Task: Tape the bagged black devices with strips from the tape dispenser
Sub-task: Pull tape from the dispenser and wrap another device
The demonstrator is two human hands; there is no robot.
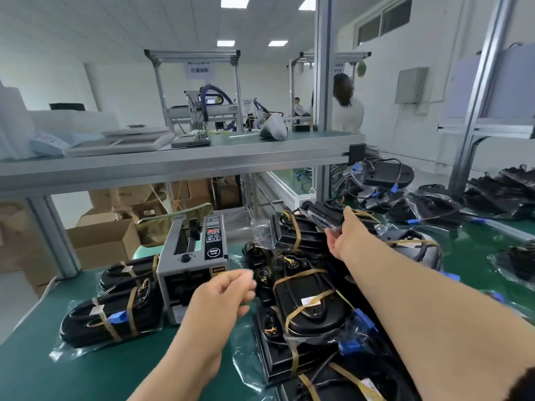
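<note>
Much of the green table [34, 369] carries tan-taped, clear-bagged black devices [307, 302] beside a grey boxy tape dispenser [191, 264]. Fetching: right hand [338, 235] grips another bagged device [318, 215] on the pile's far side; left hand [223, 296], loosely curled, seemingly empty, hovers at the dispenser's mouth, ready to pull a strip.

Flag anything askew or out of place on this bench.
Only the taped bagged devices right of the tape dispenser: they lie heaped, overlapping at odd angles. No spill or damage shows.

White walls [382, 82], ceiling light panels [234, 1], aluminium-frame shelf [173, 164], cardboard boxes [101, 241] beneath, green bench top [58, 371].
</note>
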